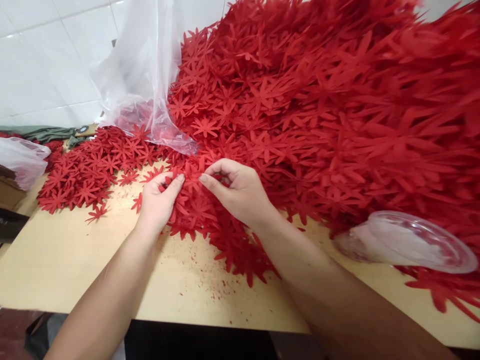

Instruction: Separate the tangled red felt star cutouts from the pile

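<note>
Between my hands is a red flower-shaped cutout [192, 176] with narrow petals. My left hand [159, 196] pinches its left side between thumb and forefinger. On the other side, the thumb and forefinger of my right hand [236, 189] close on a petal. Just below and behind the hands lie more of the same red cutouts, heaped loosely; a large pile [270, 115] rises behind and to the right. A smaller pile [88, 170] of them spreads to the left.
A clear plastic bag [146, 65] stands against the white tiled wall [48, 60]. At the right, a clear plastic tub [405, 240] lies on its side. Red specks dot the wooden table [180, 285]. A thin white bag [24, 157] sits at the far left.
</note>
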`<move>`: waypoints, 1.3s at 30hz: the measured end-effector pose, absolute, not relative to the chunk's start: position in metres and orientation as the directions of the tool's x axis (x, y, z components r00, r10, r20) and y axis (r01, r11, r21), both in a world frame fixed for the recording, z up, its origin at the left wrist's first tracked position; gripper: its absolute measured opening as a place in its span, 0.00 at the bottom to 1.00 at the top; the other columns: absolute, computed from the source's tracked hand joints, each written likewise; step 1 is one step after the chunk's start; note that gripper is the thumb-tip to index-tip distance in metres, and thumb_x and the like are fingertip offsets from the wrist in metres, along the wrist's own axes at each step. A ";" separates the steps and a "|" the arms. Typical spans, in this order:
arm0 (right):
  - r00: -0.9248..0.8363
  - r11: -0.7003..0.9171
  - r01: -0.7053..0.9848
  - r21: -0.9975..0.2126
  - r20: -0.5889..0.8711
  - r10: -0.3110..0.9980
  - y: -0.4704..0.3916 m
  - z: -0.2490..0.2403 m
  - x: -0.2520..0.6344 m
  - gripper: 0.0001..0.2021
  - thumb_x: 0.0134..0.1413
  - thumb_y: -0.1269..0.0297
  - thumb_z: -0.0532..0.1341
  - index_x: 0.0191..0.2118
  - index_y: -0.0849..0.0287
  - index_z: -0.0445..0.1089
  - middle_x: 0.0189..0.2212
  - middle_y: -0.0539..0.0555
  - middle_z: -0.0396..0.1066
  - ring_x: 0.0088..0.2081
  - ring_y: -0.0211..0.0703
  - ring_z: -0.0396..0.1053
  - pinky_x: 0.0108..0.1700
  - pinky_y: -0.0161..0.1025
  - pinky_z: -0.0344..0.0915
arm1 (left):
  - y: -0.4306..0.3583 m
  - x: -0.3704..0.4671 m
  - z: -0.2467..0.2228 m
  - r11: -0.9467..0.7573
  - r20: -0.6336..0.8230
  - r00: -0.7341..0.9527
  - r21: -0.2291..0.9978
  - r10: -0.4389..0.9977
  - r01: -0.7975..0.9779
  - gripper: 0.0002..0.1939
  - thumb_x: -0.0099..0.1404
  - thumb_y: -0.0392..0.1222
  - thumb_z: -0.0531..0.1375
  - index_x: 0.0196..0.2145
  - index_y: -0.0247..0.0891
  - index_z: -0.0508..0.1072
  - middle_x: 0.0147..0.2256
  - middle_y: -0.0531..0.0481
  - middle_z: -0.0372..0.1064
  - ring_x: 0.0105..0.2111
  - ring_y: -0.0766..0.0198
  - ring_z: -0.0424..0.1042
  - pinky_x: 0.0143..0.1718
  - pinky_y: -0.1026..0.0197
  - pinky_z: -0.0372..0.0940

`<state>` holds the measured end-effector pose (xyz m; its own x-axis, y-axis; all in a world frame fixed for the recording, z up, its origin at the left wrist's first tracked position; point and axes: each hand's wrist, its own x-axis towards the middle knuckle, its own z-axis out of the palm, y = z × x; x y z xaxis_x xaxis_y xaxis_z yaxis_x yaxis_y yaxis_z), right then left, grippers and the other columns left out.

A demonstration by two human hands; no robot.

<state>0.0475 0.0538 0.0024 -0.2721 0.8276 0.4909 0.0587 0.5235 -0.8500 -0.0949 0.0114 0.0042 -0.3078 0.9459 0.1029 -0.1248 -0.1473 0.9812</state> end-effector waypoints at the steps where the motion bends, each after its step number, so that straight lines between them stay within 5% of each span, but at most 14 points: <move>1: -0.267 0.503 0.051 -0.863 0.474 0.839 0.053 0.004 0.048 0.10 0.50 0.61 0.62 0.24 0.58 0.63 0.19 0.47 0.61 0.21 0.33 0.58 0.24 0.33 0.57 | 0.012 -0.095 0.004 -0.152 0.100 -0.323 0.978 0.941 -0.141 0.13 0.47 0.46 0.68 0.22 0.35 0.71 0.18 0.58 0.66 0.19 0.74 0.63 0.23 0.70 0.60; 5: -0.200 0.422 -0.005 -0.906 0.415 0.888 0.056 0.007 0.052 0.15 0.52 0.57 0.61 0.21 0.58 0.60 0.15 0.45 0.52 0.18 0.30 0.48 0.20 0.33 0.48 | 0.016 -0.101 0.004 -0.179 0.081 -0.391 0.959 0.917 -0.220 0.14 0.45 0.47 0.69 0.24 0.36 0.71 0.20 0.58 0.68 0.20 0.74 0.66 0.26 0.70 0.63; 12: -0.172 0.281 -0.180 -0.943 0.311 0.935 0.070 0.004 0.059 0.12 0.44 0.58 0.66 0.29 0.55 0.63 0.16 0.45 0.63 0.18 0.33 0.59 0.22 0.33 0.56 | 0.019 -0.107 0.007 -0.166 0.023 -0.431 0.941 0.902 -0.296 0.17 0.39 0.46 0.71 0.23 0.36 0.69 0.19 0.59 0.68 0.18 0.74 0.66 0.25 0.69 0.65; 22: -0.166 0.389 -0.003 -0.921 0.384 0.908 0.067 0.006 0.061 0.21 0.51 0.46 0.60 0.19 0.56 0.58 0.14 0.45 0.52 0.18 0.32 0.49 0.20 0.35 0.48 | 0.015 -0.101 0.006 -0.151 0.016 -0.396 0.937 0.918 -0.314 0.17 0.41 0.45 0.71 0.25 0.35 0.70 0.21 0.58 0.69 0.21 0.73 0.68 0.28 0.69 0.65; 33: -0.120 0.320 -0.080 -0.944 0.328 0.937 0.072 0.003 0.061 0.09 0.43 0.66 0.66 0.29 0.55 0.64 0.20 0.45 0.63 0.20 0.33 0.59 0.23 0.34 0.57 | 0.012 -0.098 0.008 -0.152 0.026 -0.365 0.934 0.931 -0.322 0.15 0.43 0.44 0.70 0.25 0.36 0.71 0.21 0.59 0.69 0.22 0.73 0.68 0.30 0.69 0.65; 39: -0.163 0.333 -0.037 -0.942 0.334 0.928 0.070 0.006 0.062 0.12 0.46 0.56 0.65 0.25 0.56 0.64 0.18 0.46 0.62 0.20 0.33 0.59 0.23 0.35 0.57 | 0.012 -0.097 0.008 -0.146 0.032 -0.326 0.932 0.945 -0.332 0.15 0.43 0.44 0.70 0.26 0.36 0.72 0.22 0.58 0.70 0.22 0.73 0.68 0.28 0.69 0.66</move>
<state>0.0622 0.0702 0.0064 -0.1631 0.9283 0.3341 -0.0374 0.3326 -0.9423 -0.0974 0.0119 0.0077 -0.3258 0.9449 0.0317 -0.3319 -0.1457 0.9320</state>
